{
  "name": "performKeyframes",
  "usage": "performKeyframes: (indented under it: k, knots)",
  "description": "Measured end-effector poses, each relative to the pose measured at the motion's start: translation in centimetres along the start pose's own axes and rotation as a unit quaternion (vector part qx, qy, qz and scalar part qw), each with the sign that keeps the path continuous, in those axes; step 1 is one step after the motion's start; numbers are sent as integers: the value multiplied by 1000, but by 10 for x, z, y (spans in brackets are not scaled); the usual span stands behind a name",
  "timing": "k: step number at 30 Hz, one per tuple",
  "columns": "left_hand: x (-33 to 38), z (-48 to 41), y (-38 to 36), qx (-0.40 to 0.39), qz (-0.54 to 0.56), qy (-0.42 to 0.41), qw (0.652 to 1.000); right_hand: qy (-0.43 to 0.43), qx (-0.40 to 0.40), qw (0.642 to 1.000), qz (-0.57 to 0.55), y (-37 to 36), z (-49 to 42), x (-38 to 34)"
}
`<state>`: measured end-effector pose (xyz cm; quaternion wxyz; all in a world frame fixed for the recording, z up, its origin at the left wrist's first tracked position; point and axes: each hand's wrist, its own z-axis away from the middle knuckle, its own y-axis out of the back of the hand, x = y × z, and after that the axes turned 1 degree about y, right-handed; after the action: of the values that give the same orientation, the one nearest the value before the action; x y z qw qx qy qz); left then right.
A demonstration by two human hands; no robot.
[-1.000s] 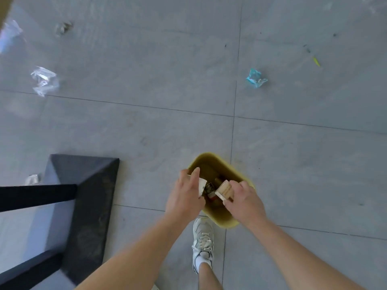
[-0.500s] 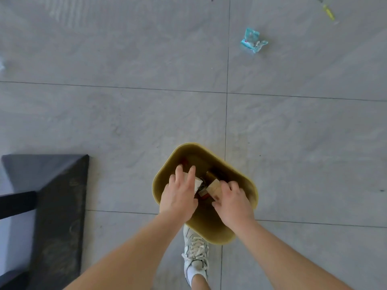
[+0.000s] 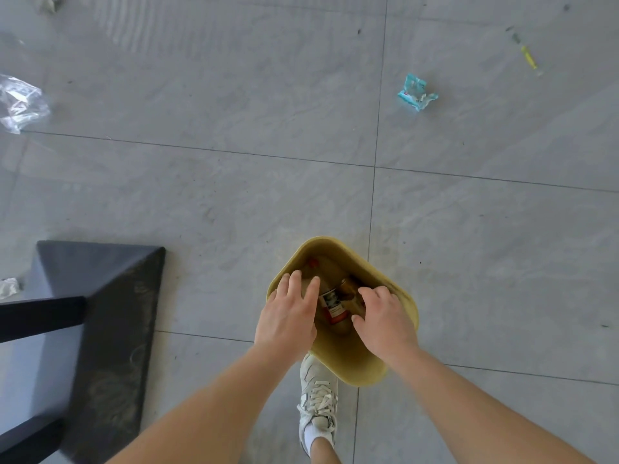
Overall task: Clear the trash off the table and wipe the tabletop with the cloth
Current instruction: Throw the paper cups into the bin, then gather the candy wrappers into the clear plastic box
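A yellow trash bin (image 3: 351, 370) stands on the grey tiled floor right below me. Inside it lie a can with a red and white label (image 3: 332, 306) and other brownish trash. My left hand (image 3: 288, 316) hovers over the bin's left rim with its fingers spread and nothing in it. Over the right side of the bin, my right hand (image 3: 382, 316) has loosely curled fingers and holds nothing. The table and the cloth are out of view.
A dark stool or table base (image 3: 110, 316) with black bars stands at the left. On the floor lie a blue wrapper (image 3: 416, 93), a clear plastic bag (image 3: 20, 103), a yellow stick (image 3: 528, 56) and a white scrap (image 3: 8, 288). My white sneaker (image 3: 316, 396) is beneath the bin.
Both hands let go of the white paper and the brown carton, which dropped into the bin. The hands now hang open above it. The view shifted slightly.
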<state>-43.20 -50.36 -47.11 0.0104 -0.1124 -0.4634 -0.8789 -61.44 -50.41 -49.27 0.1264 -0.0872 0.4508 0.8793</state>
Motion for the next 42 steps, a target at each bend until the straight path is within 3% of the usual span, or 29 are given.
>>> performKeyframes:
  k: [10,17,28,42]
  knots:
    - [-14,62,88,58,-1,7,998,41,16,999,26,83,48,-61]
    - [-23,141,191,95,36,69,992,119,66,990,44,173,115,-138]
    - [-56,249,306,229,15,110,967,234,131,961,68,282,191,-259]
    - [-137,398,371,360,16,281,889,453,156,866,147,338,278,-435]
